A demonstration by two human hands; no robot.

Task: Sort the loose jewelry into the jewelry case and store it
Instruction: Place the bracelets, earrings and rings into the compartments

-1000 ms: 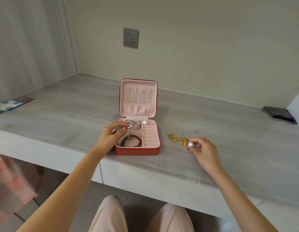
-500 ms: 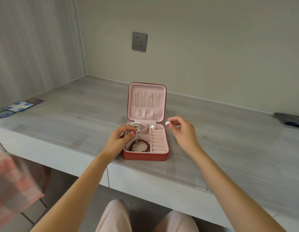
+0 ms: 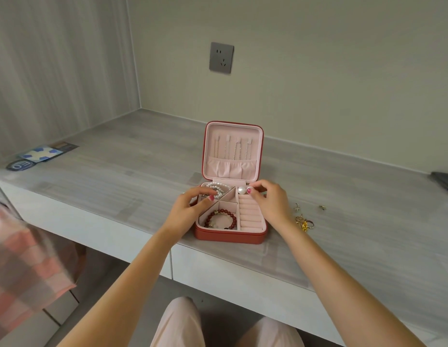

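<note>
Grey desk [image 3: 117, 176]; jewelry case [image 3: 230, 234], lid upright, rearward.

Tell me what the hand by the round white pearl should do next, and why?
Probably the right hand should press the round white pearl earring into the top slot of the pink ring rolls and let go. Its fingertips are at that far end of the open red jewelry case, while the left hand rests on the case's left side, seemingly steadying it.

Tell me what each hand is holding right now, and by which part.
The right hand seems to pinch a pearl earring at its ball, over the jewelry case. The left hand holds nothing; its fingers rest on the case's left edge.
</note>
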